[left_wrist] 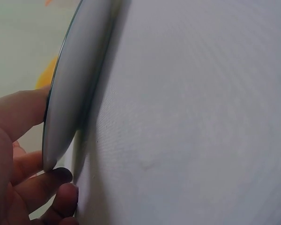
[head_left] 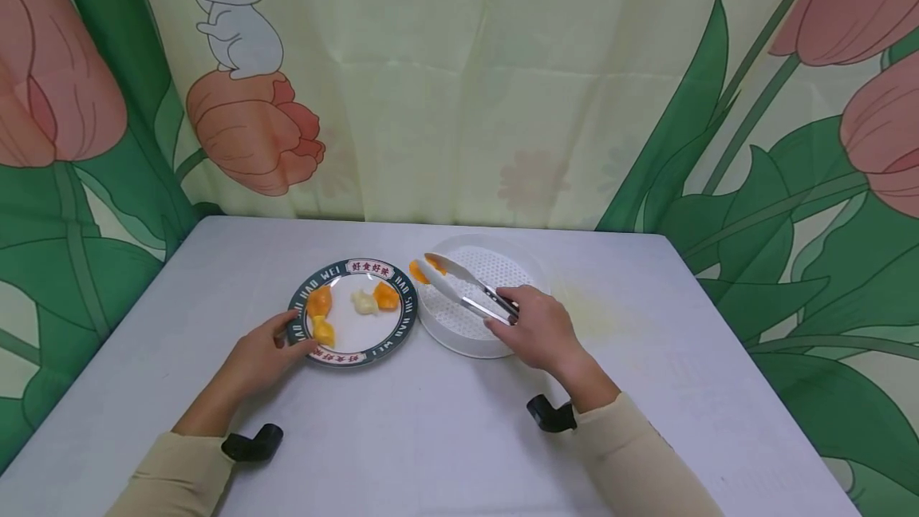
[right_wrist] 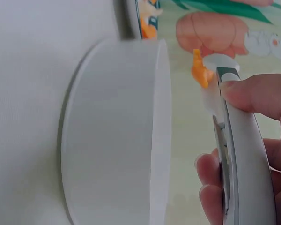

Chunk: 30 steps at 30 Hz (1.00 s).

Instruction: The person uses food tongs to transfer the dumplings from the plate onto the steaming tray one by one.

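Note:
My left hand (head_left: 262, 356) grips the near left rim of a round plate (head_left: 408, 305) with a dark patterned border. In the left wrist view the thumb lies on the rim's upper side, and fingers (left_wrist: 40, 187) touch it from below. Several small dumplings lie on the plate: orange (head_left: 319, 301), yellow (head_left: 323, 332), pale (head_left: 364, 303) and another orange one (head_left: 386, 296). Metal tongs (head_left: 470, 303) are held in my right hand (head_left: 542, 333), over a white round steamer tray (head_left: 459, 344). An orange dumpling (right_wrist: 201, 70) sits at their tips, raised above the tray's left edge.
Plate and tray stand side by side on a white-covered table (head_left: 431, 437). A flower-printed curtain (head_left: 459, 102) hangs behind the table and at its sides. Each wrist carries a black mount (head_left: 253, 445).

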Tool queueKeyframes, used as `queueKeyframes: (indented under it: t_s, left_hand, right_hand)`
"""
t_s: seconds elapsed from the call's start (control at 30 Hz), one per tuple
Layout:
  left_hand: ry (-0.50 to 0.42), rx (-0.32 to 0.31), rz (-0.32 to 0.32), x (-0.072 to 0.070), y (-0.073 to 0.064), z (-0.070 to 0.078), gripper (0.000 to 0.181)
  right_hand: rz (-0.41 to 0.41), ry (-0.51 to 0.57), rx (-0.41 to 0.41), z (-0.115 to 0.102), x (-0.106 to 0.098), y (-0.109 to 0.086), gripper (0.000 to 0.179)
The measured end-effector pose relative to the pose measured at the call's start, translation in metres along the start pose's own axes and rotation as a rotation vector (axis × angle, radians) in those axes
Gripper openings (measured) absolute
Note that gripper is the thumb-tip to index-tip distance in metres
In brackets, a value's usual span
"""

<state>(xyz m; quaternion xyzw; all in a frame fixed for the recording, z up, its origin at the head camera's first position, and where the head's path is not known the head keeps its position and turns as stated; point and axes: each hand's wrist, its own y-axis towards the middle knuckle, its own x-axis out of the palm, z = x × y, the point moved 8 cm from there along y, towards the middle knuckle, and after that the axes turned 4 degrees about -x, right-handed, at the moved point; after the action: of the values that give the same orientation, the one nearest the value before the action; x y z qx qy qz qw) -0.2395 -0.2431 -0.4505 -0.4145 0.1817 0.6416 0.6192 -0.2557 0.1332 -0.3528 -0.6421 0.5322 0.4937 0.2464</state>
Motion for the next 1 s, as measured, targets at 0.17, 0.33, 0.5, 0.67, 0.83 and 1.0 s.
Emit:
queueKeyframes:
  t_s: [0.17,0.33,0.5,0.67,0.83,1.0]
  left_hand:
    - [-0.008,-0.001,0.003,0.0,0.0,0.0,0.092]
    - [-0.008,0.009,-0.002,-0.001,0.0,0.0,0.092]
    - [-0.014,0.005,-0.009,-0.002,0.001,-0.001,0.092]
    - [-0.019,-0.009,-0.012,0.0,0.003,-0.004,0.093]
    - [-0.015,-0.005,-0.004,0.001,0.004,-0.005,0.092]
    - [-0.014,-0.01,-0.003,0.002,0.001,-0.003,0.09]
  right_hand:
    - [0.02,-0.023,0.053,0.022,-0.011,0.006,0.051]
    - [-0.016,-0.045,0.113,0.038,-0.01,0.013,0.053]
    - [-0.056,-0.066,0.149,0.047,-0.003,0.018,0.054]
    - [-0.082,-0.089,0.167,0.052,0.003,0.02,0.055]
    - [-0.099,-0.123,0.184,0.054,0.006,0.025,0.055]
    - [-0.139,-0.144,0.211,0.056,0.01,0.029,0.054]
